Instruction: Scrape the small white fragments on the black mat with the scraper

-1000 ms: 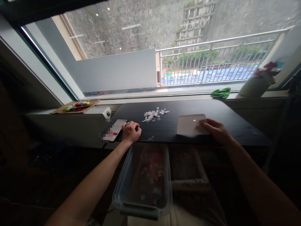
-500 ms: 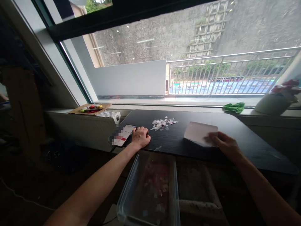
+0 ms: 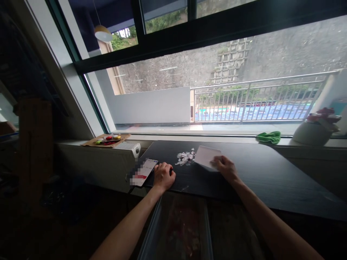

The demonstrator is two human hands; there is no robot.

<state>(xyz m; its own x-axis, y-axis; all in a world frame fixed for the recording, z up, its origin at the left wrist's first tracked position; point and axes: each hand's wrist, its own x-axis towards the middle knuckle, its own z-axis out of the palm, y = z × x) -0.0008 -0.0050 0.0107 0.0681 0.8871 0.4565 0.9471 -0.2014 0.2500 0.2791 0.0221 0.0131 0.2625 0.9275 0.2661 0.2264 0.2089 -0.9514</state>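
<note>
Some of the white card (image 3: 206,155) hides behind blurred right fingers (image 3: 218,161).

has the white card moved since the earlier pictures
Yes: against the dark table, the white card in the right hand has moved left, closing in on the scrap pile.

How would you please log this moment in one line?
right hand: holds white card near pale scraps | left hand: on dark table, beside phone
</note>
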